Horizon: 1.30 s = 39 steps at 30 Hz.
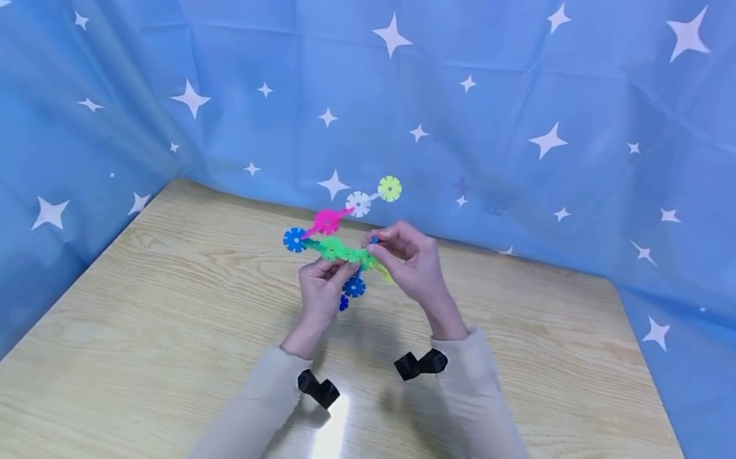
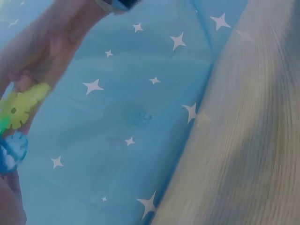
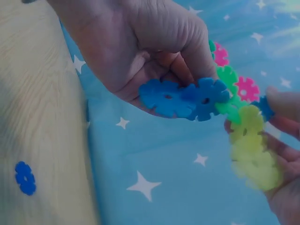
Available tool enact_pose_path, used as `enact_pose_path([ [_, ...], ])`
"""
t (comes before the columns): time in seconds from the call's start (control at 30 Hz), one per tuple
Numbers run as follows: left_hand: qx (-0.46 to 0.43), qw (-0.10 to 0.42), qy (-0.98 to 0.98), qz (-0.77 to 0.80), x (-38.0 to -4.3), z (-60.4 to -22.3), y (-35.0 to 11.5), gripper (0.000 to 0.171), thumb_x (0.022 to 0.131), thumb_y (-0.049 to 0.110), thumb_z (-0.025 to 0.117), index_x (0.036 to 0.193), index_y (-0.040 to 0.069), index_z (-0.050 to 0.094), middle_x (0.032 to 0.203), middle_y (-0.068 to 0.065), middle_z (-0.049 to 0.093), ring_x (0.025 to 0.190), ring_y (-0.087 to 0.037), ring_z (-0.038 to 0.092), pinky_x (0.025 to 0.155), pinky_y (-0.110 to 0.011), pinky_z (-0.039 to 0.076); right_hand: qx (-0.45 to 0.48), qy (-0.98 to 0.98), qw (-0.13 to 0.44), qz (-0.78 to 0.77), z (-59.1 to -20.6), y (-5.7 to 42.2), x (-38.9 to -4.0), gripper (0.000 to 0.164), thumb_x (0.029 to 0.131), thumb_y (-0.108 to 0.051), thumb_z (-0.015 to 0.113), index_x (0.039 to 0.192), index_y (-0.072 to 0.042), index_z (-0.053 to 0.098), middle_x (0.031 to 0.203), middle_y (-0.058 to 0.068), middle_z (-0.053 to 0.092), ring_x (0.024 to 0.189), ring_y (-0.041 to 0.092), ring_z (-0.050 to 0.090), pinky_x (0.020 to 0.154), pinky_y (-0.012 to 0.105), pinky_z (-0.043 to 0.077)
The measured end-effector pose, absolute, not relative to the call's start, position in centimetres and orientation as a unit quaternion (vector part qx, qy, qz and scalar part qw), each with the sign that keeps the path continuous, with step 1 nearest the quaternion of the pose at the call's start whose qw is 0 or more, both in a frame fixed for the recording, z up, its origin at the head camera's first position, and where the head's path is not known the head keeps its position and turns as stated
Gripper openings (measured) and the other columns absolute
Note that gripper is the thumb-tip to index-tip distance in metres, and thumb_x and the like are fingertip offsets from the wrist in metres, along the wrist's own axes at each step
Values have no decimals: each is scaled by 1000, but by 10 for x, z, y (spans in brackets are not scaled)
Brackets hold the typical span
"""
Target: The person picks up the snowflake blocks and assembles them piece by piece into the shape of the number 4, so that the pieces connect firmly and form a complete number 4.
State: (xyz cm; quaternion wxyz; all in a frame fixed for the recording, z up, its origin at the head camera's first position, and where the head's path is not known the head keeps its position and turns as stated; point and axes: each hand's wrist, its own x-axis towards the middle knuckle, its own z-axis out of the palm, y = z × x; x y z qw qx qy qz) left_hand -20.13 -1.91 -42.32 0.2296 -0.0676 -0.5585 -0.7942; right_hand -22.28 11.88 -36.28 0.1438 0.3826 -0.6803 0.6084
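A chain of joined plastic snowflake discs is held up between both hands, with pink (image 1: 327, 221), white (image 1: 358, 204) and yellow-green (image 1: 390, 188) discs rising at the back. My left hand (image 1: 321, 289) pinches the green part (image 1: 333, 249) of the chain from below. Two linked blue discs (image 3: 206, 99) hang beside the left fingers in the right wrist view. My right hand (image 1: 411, 259) pinches a small blue disc (image 1: 374, 240) at the chain's right end. Yellow discs (image 3: 253, 140) stick out near the right fingers, which partly hide that end.
A wooden table (image 1: 190, 330) lies beneath the hands. A loose blue piece (image 3: 25, 178) rests on it in the right wrist view. Blue star-patterned cloth (image 1: 385, 94) hangs behind and at both sides. Each forearm wears a black wrist camera (image 1: 420, 364).
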Motion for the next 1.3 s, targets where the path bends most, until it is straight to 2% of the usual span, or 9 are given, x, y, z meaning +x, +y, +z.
enact_pose_path([
  [0.13,-81,232,-567,-786,-202,-425,-21,6,77,-13,66,75,-18,63,63,12,61,52,-2,51,49,-11,44,382,-666,135,626,-366,121,-223,14,77,24,59,86,14,57,89,23,66,83,20,68,73,32,59],
  [0.23,-98,228,-567,-785,-204,-427,-23,5,79,-13,65,81,-17,65,67,13,64,55,-2,54,52,-12,46,391,-668,129,620,-366,122,-224,15,78,23,60,89,14,57,91,26,65,84,30,67,75,33,58],
  [0.37,-100,215,-551,-800,-206,-431,-26,9,81,-9,65,81,-2,72,71,12,67,59,-2,55,55,-13,46,398,-691,131,589,-364,120,-225,17,81,19,60,97,13,60,99,30,62,89,38,64,79,31,57],
  [0.5,-78,205,-524,-823,-207,-434,-30,29,82,-6,65,77,21,73,72,9,68,63,-3,58,61,-14,50,357,-707,152,591,-367,121,-229,21,88,12,55,109,13,59,111,28,61,100,32,63,82,27,56],
  [0.63,-73,208,-493,-842,-208,-434,-34,30,81,-6,65,77,22,73,75,6,69,70,-5,63,71,-20,56,246,-721,159,628,-381,122,-235,24,97,-2,48,114,12,58,110,26,62,100,26,63,83,27,55],
  [0.73,-84,210,-475,-851,-208,-434,-37,28,81,-5,66,77,22,74,76,4,70,71,-6,65,73,-22,57,154,-767,130,610,-400,122,-241,23,95,-5,52,112,8,61,105,22,65,91,21,64,78,25,56],
  [0.83,-95,210,-471,-852,-207,-432,-39,31,82,-6,65,80,23,74,79,5,71,72,-6,65,74,-24,57,118,-818,83,557,-421,121,-245,21,90,-2,59,108,6,64,100,20,67,86,22,63,72,23,56],
  [1.07,-85,199,-463,-860,-207,-430,-41,37,81,-11,61,81,24,73,80,7,71,74,-7,66,76,-26,56,160,-859,-19,486,-460,112,-250,22,85,-7,68,105,3,67,96,14,69,88,25,65,77,31,57],
  [1.3,-64,191,-458,-866,-206,-428,-43,35,80,-11,61,78,23,73,76,8,70,70,-6,65,75,-24,55,187,-875,-47,444,-480,102,-252,9,81,-4,72,89,-1,68,87,9,68,82,22,64,73,28,56],
])
